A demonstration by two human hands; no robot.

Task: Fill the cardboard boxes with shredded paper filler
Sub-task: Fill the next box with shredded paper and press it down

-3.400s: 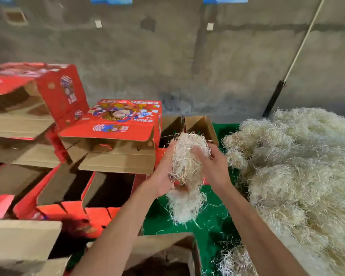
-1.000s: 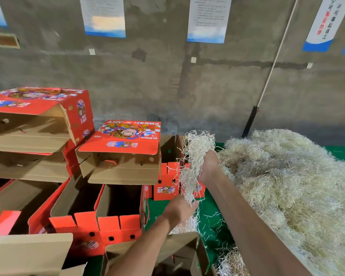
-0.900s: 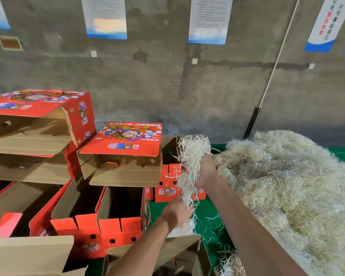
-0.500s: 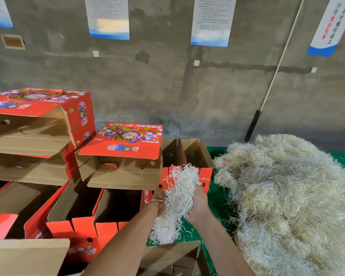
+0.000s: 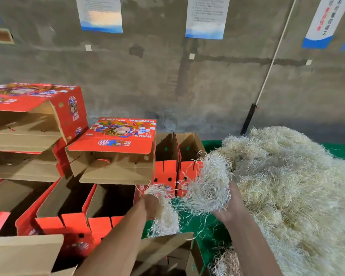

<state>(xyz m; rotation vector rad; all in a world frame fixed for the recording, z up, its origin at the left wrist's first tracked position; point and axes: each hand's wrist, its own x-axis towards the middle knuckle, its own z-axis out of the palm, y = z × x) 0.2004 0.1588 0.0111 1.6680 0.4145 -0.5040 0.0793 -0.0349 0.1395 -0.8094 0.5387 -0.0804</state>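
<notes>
Shredded paper [image 5: 207, 188] between both hands

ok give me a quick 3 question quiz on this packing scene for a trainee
1. True or false: both hands hold shredded paper.
2. Where does the big filler pile lie: A) left of the hands B) right of the hands C) inside a red box?
3. What colour is the surface under the pile?

Key
1. True: the left hand and right hand each grip part of a clump of shredded paper.
2. B: the filler pile lies right of the hands.
3. Green: the green surface.
</notes>
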